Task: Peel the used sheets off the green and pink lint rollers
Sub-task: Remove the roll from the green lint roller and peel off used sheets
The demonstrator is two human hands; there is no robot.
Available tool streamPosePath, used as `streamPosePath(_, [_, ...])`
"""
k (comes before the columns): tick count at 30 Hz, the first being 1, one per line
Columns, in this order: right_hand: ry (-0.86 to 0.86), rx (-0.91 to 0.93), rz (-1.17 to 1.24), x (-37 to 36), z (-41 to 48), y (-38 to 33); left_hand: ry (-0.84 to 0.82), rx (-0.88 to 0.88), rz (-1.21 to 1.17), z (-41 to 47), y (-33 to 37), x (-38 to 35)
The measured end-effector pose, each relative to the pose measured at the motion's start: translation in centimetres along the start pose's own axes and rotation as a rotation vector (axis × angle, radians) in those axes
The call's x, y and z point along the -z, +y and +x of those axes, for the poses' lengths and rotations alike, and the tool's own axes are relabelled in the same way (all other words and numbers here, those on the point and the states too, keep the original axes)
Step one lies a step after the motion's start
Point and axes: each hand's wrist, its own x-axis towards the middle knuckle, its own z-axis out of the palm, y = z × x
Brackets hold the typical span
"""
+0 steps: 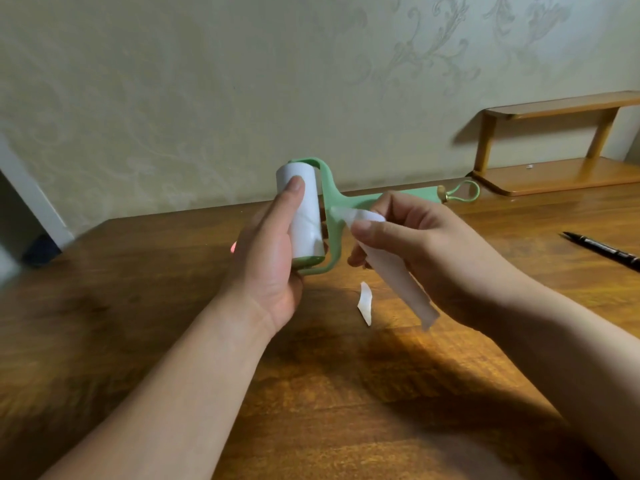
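My left hand [268, 251] grips the white roll of the green lint roller [332, 199], held above the wooden table [311, 393] with the thumb lying along the roll. The green handle points to the right, ending in a loop. My right hand [412, 244] pinches a long peeled white sheet [398, 275] that still joins the roll near the frame and hangs down towards the table. A small torn white scrap [365, 303] lies on the table below the hands. A little pink shows behind my left hand [234, 247]; I cannot tell what it is.
A black pen [602, 249] lies on the table at the right. A small wooden shelf [554, 147] stands at the back right against the patterned wall. The table's far edge runs along the wall.
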Motion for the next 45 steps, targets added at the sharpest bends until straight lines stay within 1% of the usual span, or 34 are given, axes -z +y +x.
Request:
streamPosePath(3, [-0.056,0.001,0.047,0.4,0.2,0.2,0.023,-0.003,-0.015,0.2,0.1,0.2])
streamPosePath(5, [-0.08,-0.01,-0.012,0.8,0.4,0.4,0.033,-0.007,-0.029,0.3,0.2,0.4])
streamPosePath(8, [-0.142,-0.028,-0.088,1.6,0.4,0.6,0.092,-0.016,-0.049,0.6,0.3,0.6])
streamPosePath(10, [-0.191,-0.062,-0.202,1.7,0.2,0.7,0.129,-0.042,-0.071,0.8,0.5,0.6])
streamPosePath(14, [-0.168,-0.092,-0.518,1.6,0.2,1.2,0.171,-0.064,-0.098,0.8,0.8,0.8])
streamPosePath(18, [-0.244,-0.15,-0.674,1.2,0.5,1.8,0.153,-0.041,-0.092,0.5,0.8,0.5])
streamPosePath(20, [-0.245,-0.156,-0.764,0.6,0.7,2.4,0.127,-0.018,-0.099,0.2,0.7,0.3])
streamPosePath(22, [-0.202,-0.104,-0.826,0.2,0.9,2.9,0.089,0.008,-0.107,-0.1,0.6,0.1])
streamPosePath(26, [-0.054,0.099,-0.927,0.3,0.8,2.3,0.059,0.025,-0.09,-0.2,0.5,0.0])
streamPosePath(28, [0.048,0.19,-0.894,0.4,0.4,1.9,0.052,0.034,-0.071,-0.3,0.5,-0.2])
streamPosePath(30, [0.145,0.271,-0.796,0.4,0.0,1.6,0.042,0.034,-0.048,-0.4,0.4,-0.4])
streamPosePath(32, [0.186,0.304,-0.665,0.2,-0.2,1.3,0.024,0.014,-0.017,-0.5,0.0,-0.5])
streamPosePath(34, [0.146,0.289,-0.555,-0.1,-0.3,1.1,-0.042,0.015,-0.016,-0.6,-0.4,-0.7])
streamPosePath(37, [0.085,0.263,-0.462,-0.2,-0.2,1.2,-0.132,0.027,-0.046,-0.9,-0.3,-0.8])
streamPosePath(42, [0.107,0.256,-0.32,0.2,0.2,1.1,-0.199,0.029,-0.075,-1.1,-0.1,-0.8])
streamPosePath(45, [0.138,0.229,-0.253,0.4,0.1,0.8,-0.243,-0.052,-0.041,-1.2,0.0,-1.1])
